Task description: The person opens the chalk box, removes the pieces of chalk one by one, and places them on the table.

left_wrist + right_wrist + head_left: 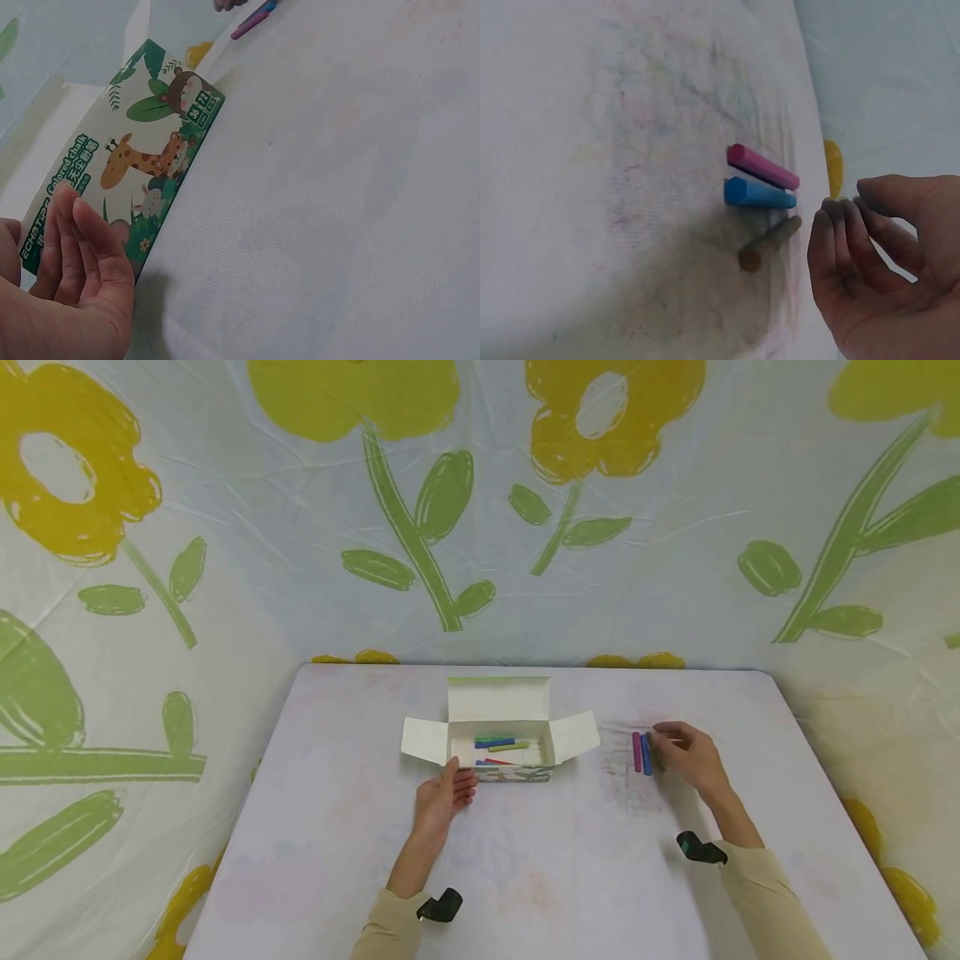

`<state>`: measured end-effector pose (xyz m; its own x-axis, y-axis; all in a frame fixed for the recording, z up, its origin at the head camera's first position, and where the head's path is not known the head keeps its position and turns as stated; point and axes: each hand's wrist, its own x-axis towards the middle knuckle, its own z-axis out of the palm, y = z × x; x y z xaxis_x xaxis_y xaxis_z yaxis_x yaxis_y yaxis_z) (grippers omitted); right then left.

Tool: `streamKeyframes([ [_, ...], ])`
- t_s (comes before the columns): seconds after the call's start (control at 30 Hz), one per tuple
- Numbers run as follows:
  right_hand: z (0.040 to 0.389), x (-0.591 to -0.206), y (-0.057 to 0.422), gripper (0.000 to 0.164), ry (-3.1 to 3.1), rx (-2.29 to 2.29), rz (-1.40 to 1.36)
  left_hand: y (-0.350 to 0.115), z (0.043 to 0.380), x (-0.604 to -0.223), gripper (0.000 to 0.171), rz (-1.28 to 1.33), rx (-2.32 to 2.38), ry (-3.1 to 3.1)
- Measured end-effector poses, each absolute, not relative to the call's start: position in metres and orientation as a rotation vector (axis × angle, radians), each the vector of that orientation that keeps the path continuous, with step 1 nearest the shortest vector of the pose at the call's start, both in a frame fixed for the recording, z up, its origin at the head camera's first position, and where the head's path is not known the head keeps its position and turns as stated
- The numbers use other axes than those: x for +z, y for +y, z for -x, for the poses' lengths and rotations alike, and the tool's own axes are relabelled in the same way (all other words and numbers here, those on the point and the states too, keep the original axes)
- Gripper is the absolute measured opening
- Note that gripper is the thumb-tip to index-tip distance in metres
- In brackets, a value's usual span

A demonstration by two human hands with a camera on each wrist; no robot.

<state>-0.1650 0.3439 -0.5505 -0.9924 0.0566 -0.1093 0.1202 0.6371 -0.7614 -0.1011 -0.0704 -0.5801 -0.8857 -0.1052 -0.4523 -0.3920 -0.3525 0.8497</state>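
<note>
A chalk box (513, 774) stands with its lid and side flaps spread out. Inside lie several chalk sticks, among them a blue one (495, 744) and a yellow-green one (508, 747). My left hand (442, 797) grips the box's front left corner, thumb at the rim and fingers along the printed front. To the right, a magenta chalk stick (765, 166), a blue chalk stick (759, 193) and a brownish chalk stick (771, 244) lie side by side on the table. My right hand (900, 262) hovers by the brownish stick, fingers bent, thumb apart, holding nothing.
The white table (337, 860) carries dark chalk smudges (622, 781) around the loose sticks. Flower-printed cloth (300, 527) hangs behind the table and along both sides. A black wrist camera (441, 906) sits on the left sleeve, another camera (701, 848) on the right.
</note>
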Motion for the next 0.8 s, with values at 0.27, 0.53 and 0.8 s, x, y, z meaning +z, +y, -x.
streamKeyframes([
  [0.27,0.17,-0.526,0.332,0.046,2.794,-1.34,-0.056,-0.071,0.101,-0.58,0.055,0.65,2.359,1.661],
  [0.53,0.179,-0.501,0.311,0.042,2.786,-1.443,0.163,-0.071,0.1,-0.579,0.057,0.641,2.354,1.665],
  [0.8,0.191,-0.483,0.283,0.037,2.75,-1.498,0.286,-0.071,0.099,-0.579,0.056,0.647,2.35,1.677],
])
